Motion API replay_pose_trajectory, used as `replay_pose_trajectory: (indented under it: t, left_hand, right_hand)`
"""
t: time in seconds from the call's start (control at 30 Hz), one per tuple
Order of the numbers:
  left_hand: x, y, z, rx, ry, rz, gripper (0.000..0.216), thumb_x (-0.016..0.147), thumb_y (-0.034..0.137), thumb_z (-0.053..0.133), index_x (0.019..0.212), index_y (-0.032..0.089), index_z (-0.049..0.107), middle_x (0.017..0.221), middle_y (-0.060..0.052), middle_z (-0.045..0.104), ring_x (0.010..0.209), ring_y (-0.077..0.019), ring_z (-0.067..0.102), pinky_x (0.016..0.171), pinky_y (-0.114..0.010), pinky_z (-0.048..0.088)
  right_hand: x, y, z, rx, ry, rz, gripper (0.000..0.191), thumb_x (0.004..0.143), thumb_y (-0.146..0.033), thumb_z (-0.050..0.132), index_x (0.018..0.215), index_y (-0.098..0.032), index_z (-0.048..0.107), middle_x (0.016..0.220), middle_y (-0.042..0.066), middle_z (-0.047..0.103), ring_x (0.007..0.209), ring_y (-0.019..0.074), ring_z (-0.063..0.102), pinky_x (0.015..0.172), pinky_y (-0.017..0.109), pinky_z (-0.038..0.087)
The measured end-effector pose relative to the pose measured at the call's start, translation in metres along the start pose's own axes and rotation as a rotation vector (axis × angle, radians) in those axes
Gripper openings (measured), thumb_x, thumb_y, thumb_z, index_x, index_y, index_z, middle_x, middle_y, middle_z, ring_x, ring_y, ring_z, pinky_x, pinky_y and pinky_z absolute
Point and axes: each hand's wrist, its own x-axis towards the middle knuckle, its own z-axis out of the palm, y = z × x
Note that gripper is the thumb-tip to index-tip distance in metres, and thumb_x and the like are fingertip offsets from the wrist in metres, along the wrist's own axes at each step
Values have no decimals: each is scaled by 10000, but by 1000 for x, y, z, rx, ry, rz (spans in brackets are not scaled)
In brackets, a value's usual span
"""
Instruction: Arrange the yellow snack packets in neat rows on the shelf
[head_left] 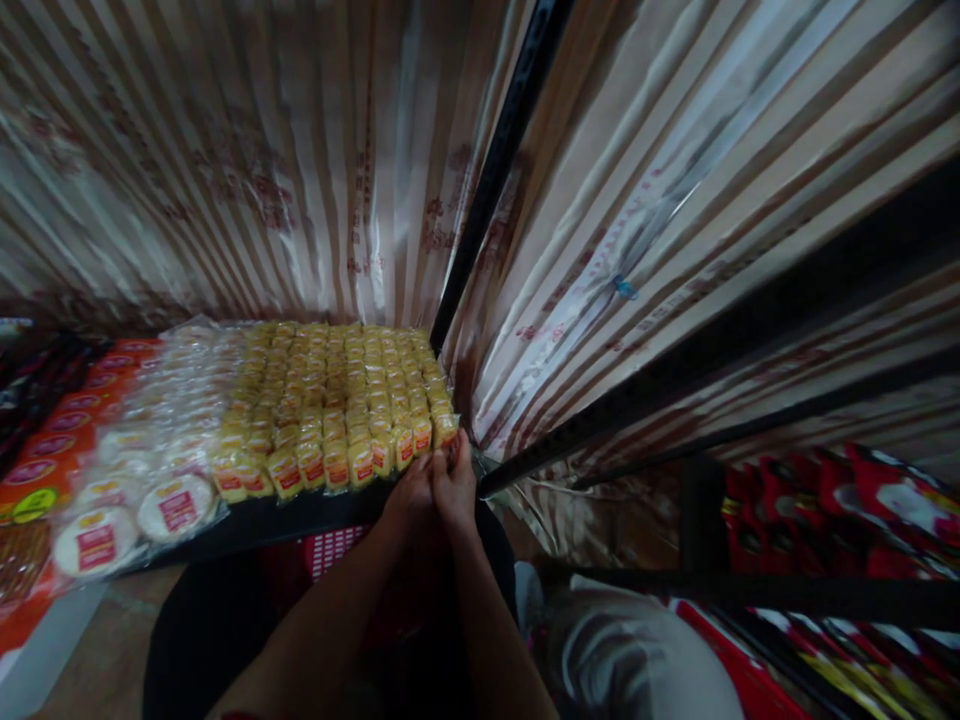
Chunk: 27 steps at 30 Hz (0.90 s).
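Note:
Rows of small yellow snack packets (341, 400) with red and white labels stand packed on a dark shelf. My right hand (456, 485) is at the near right corner of these rows, its fingers closed about the end yellow snack packet (445, 430). Close against it is my left hand (414, 492), fingers curled in; what they hold, if anything, is hidden. Left of the yellow rows lie clear-wrapped round white cakes (176, 505) with red labels.
Orange packaging (71, 420) lies at the far left. A dark metal post (495, 170) and a slanting rail (637, 390) frame the corner, with striped printed plastic sheeting (300, 150) behind. Red packs (795, 510) fill shelving at right. A red basket (334, 550) sits below my arms.

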Motion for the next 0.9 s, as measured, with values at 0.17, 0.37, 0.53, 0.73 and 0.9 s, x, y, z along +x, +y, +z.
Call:
replay_pose_trajectory:
  t: [0.17,0.37,0.53,0.73,0.9]
  left_hand:
    - [-1,-5,7,-56,32,-17,525,861,238,438,1373,137,388,1386,-104,455,1318,-232,345,1114,-429,294]
    - [0,-2,3,-6,-16,84,478,846,243,470,1318,166,475,1340,-92,510,1320,-247,348,1125,-468,256]
    - [0,-3,5,17,21,86,517,826,267,491,1328,150,458,1356,-92,492,1334,-256,320,1116,-456,282]
    - [-3,-3,10,41,33,58,541,818,271,494,1335,120,448,1384,-133,454,1306,-277,367,1103,-465,298]
    - [-4,-3,7,53,14,66,587,815,260,484,1376,122,380,1419,-142,404,1340,-280,313,1100,-490,290]
  right_hand:
    - [15,-9,0,-108,-41,19,595,818,-375,448,1341,-98,386,1305,173,513,1220,253,479,1023,402,367]
    - [23,-16,1,-281,-24,36,495,811,-380,460,1226,-113,503,1107,158,632,1014,264,603,891,373,444]
    - [23,-15,1,-336,-26,72,494,827,-392,442,1242,-128,493,1037,131,661,942,250,627,844,351,456]
    - [24,-5,0,-230,-71,-7,491,826,-389,453,1258,-155,478,1078,105,653,974,223,615,870,341,454]
    - [25,3,1,-119,-110,-35,530,826,-385,454,1303,-156,437,1168,106,615,1061,208,581,931,339,433]
